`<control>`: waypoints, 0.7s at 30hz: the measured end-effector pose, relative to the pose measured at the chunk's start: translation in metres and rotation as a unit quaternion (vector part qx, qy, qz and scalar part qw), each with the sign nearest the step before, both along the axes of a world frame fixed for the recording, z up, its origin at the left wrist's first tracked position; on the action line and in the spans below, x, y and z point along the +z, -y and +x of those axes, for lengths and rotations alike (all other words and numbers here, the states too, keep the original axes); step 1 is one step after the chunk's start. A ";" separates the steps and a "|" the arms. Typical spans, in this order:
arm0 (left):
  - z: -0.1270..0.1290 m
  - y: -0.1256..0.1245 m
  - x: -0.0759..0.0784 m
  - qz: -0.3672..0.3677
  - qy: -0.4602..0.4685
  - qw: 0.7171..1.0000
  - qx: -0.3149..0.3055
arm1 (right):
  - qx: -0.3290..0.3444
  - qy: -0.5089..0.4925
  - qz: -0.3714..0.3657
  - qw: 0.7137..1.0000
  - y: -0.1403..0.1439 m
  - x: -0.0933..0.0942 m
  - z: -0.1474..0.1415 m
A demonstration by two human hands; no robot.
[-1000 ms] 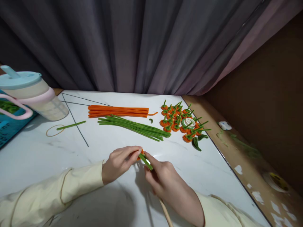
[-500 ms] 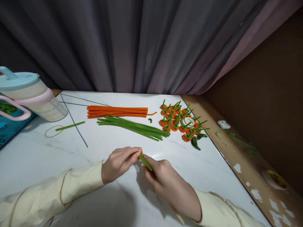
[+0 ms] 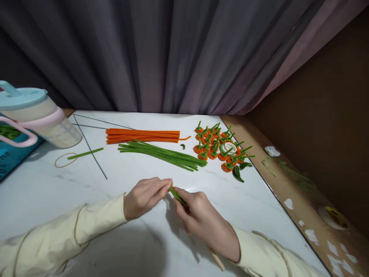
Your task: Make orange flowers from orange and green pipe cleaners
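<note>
My left hand (image 3: 148, 198) is closed in a pinch on a small orange fuzzy piece (image 3: 172, 183), mostly hidden by the fingertips. Close against it, my right hand (image 3: 198, 215) grips green pipe cleaners (image 3: 178, 196) that run from the orange piece into its fingers. Beyond both hands lie a bundle of green pipe cleaners (image 3: 164, 156) and a bundle of orange pipe cleaners (image 3: 142, 135). To the right sit several small orange fuzzy pumpkin-like pieces (image 3: 212, 154) with green stems. Dark green fuzzy leaves (image 3: 237, 175) rest in front of them.
A tumbler (image 3: 62, 130) with a blue lid stands at left. Nearby lie a rubber band (image 3: 65, 161) and a single green pipe cleaner (image 3: 86, 153). A tape roll (image 3: 230, 149) sits among the orange pieces. Below my right hand is a wooden stick (image 3: 217, 261).
Both hands stay together with only slight shifts. The orange piece shows less between my fingertips, and my right wrist has moved a little to the left.
</note>
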State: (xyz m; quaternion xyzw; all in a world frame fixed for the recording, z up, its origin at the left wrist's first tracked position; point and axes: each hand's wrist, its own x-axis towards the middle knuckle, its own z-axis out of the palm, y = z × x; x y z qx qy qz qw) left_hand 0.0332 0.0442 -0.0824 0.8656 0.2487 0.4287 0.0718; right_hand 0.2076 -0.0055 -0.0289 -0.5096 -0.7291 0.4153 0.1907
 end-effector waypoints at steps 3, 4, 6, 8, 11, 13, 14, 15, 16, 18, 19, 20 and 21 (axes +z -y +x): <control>0.003 0.004 -0.003 -0.086 0.040 0.995 0.043 | -0.003 0.012 -0.007 1.000 -0.002 -0.001 0.001; 0.003 0.005 -0.003 -0.117 0.049 0.990 0.053 | -0.004 0.014 -0.010 1.000 -0.003 -0.001 0.001; 0.005 0.006 -0.004 -0.177 0.061 0.980 0.064 | -0.003 0.015 -0.013 1.000 -0.004 -0.001 0.001; 0.006 0.005 -0.002 -0.240 0.069 0.966 0.068 | -0.002 0.016 -0.014 1.000 -0.005 -0.002 0.001; 0.007 0.003 0.000 -0.321 0.078 0.942 0.063 | -0.008 0.020 -0.026 0.999 -0.008 -0.004 0.002; 0.007 0.002 0.000 -0.321 0.072 0.942 0.061 | -0.005 0.012 -0.044 0.999 -0.009 -0.005 0.003; 0.007 0.002 0.000 -0.296 0.065 0.951 0.062 | -0.001 0.004 -0.052 0.999 -0.010 -0.005 0.003; 0.006 0.002 -0.001 -0.257 0.058 0.963 0.062 | 0.002 -0.006 -0.058 0.998 -0.011 -0.006 0.003; 0.005 0.002 -0.002 -0.211 0.051 0.974 0.059 | 0.001 -0.017 -0.065 0.998 -0.011 -0.006 0.003; 0.004 0.001 -0.005 -0.119 0.042 0.991 0.043 | -0.014 -0.044 -0.085 0.995 -0.011 -0.006 0.002; 0.002 0.000 -0.006 -0.084 0.038 0.995 0.034 | -0.027 -0.060 -0.097 0.993 -0.011 -0.006 0.002; 0.001 -0.001 -0.007 -0.057 0.033 0.997 0.026 | -0.041 -0.078 -0.109 0.990 -0.010 -0.006 0.001; 0.000 -0.002 -0.008 -0.038 0.027 0.999 0.020 | -0.054 -0.095 -0.118 0.987 -0.010 -0.006 0.000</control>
